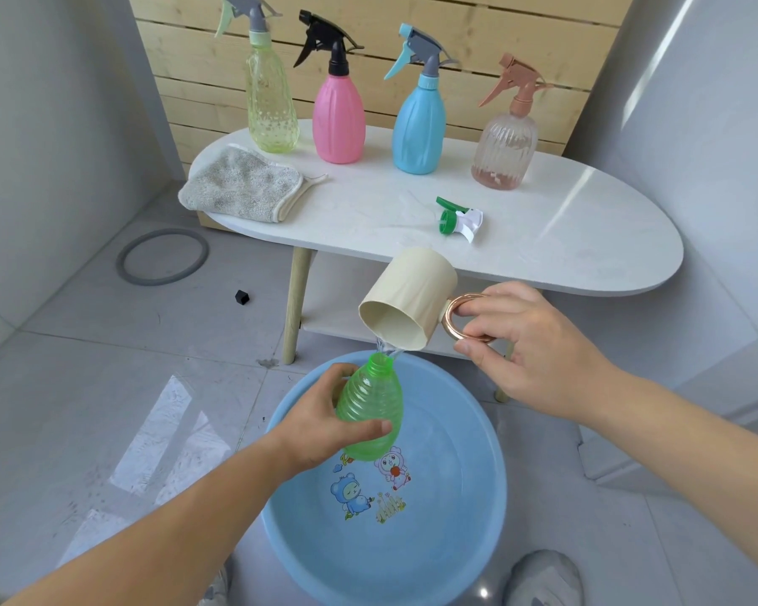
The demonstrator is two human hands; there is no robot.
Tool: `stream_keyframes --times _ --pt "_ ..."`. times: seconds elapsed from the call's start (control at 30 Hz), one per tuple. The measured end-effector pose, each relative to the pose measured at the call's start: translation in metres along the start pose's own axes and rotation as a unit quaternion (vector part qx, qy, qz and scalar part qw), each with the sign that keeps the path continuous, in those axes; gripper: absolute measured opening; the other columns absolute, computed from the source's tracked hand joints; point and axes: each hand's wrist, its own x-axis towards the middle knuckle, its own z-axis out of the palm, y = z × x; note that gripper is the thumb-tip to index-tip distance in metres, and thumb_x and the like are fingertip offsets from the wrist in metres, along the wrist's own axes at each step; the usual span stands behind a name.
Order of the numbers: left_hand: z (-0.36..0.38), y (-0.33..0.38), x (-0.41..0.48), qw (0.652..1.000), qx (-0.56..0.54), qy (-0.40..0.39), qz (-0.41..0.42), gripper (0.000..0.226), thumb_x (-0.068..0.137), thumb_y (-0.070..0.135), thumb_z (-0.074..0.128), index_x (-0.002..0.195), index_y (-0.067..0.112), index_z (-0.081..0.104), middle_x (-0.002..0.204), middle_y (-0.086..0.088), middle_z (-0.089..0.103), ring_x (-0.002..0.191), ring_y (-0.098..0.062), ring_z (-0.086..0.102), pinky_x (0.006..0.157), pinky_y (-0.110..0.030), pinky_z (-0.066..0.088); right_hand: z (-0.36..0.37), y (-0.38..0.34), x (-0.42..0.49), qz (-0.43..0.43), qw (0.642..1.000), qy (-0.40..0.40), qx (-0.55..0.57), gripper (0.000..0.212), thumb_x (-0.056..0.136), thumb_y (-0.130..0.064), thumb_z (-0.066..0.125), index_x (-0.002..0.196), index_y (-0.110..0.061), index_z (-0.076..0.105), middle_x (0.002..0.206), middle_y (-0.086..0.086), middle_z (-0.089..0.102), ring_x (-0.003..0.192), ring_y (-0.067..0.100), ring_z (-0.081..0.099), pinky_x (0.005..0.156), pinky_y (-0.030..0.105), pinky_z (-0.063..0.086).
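Observation:
My left hand (324, 424) grips a green ribbed bottle (370, 406) with no cap, held upright over a blue basin (469, 509) on the floor. My right hand (530, 347) pinches the rose-gold ring handle of a cream cup (405, 295). The cup is tipped towards the left and a thin stream of water falls from its rim onto the bottle's open neck. The bottle's green and white spray head (458, 217) lies on the white table (587, 238).
Several spray bottles stand along the table's back: yellow-green (268, 105), pink (338, 113), blue (420, 124), clear pink (506, 144). A grey cloth (241, 183) lies at the table's left end. A grey ring (163, 255) and a small black piece (242, 297) are on the tiled floor.

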Motion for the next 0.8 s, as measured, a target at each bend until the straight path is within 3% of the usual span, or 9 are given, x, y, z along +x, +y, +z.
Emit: stream_keyframes --times 0.2,0.4,0.47,0.53,0.67,0.73,0.8 --pt "-0.001 0.0 0.0 1.0 -0.003 -0.001 0.0 0.075 0.065 0.032 0.093 0.129 0.027 0.054 0.118 -0.001 0.069 0.104 -0.011 0.071 0.086 -0.03 0.061 0.0 -0.002 0.001 -0.093 0.992 0.041 -0.068 0.028 0.094 -0.032 0.056 0.082 -0.014 0.075 0.112 0.001 0.07 0.109 0.029 0.055 0.101 0.026 0.041" --pt "0.0 -0.002 0.001 1.0 -0.007 0.003 0.0 0.076 0.063 0.035 0.093 0.128 0.027 0.055 0.118 -0.002 0.068 0.104 -0.013 0.071 0.087 -0.033 0.061 0.005 -0.001 0.003 -0.158 0.979 0.063 -0.115 0.019 0.093 -0.02 0.062 0.081 -0.01 0.072 0.116 0.007 0.068 0.109 0.033 0.055 0.096 0.036 0.045" --pt "0.0 -0.005 0.001 1.0 -0.003 0.004 -0.002 0.08 0.058 0.041 0.093 0.128 0.028 0.054 0.118 -0.001 0.068 0.104 -0.012 0.071 0.087 -0.034 0.061 0.019 0.001 -0.001 -0.109 0.99 0.062 -0.071 0.019 0.092 -0.023 0.064 0.081 -0.012 0.073 0.115 0.002 0.069 0.11 0.028 0.053 0.097 0.032 0.044" --pt "-0.001 -0.01 0.001 1.0 0.007 0.003 -0.008 0.084 0.055 0.046 0.092 0.128 0.028 0.054 0.117 0.0 0.068 0.104 -0.011 0.07 0.087 -0.034 0.061 0.037 0.003 -0.003 -0.002 0.998 0.058 0.003 0.019 0.09 -0.028 0.064 0.081 -0.014 0.075 0.111 -0.008 0.069 0.11 0.019 0.052 0.096 0.026 0.042" --pt "-0.005 -0.028 -0.005 0.999 0.034 0.001 -0.034 0.085 0.053 0.049 0.091 0.126 0.03 0.054 0.117 0.002 0.067 0.102 -0.009 0.07 0.087 -0.032 0.06 0.079 0.029 -0.01 0.158 0.982 -0.013 0.103 0.02 0.091 -0.024 0.068 0.074 -0.014 0.073 0.082 -0.026 0.061 0.095 0.006 0.052 0.086 0.014 0.036" --pt "-0.005 -0.038 -0.01 0.998 0.043 -0.005 -0.051 0.082 0.054 0.047 0.091 0.126 0.03 0.053 0.117 0.002 0.067 0.1 -0.007 0.07 0.084 -0.029 0.06 0.106 0.048 -0.019 0.197 0.973 -0.064 0.106 0.032 0.092 -0.029 0.064 0.061 -0.02 0.059 0.065 -0.015 0.058 0.083 0.017 0.052 0.075 0.024 0.038" --pt "-0.006 -0.048 -0.014 0.997 0.046 -0.011 -0.067 0.08 0.056 0.044 0.091 0.125 0.029 0.053 0.116 0.0 0.067 0.097 -0.007 0.07 0.08 -0.025 0.059 0.132 0.064 -0.027 0.214 0.967 -0.107 0.09 0.036 0.092 -0.032 0.061 0.058 -0.023 0.054 0.061 -0.005 0.057 0.079 0.021 0.049 0.07 0.028 0.038"
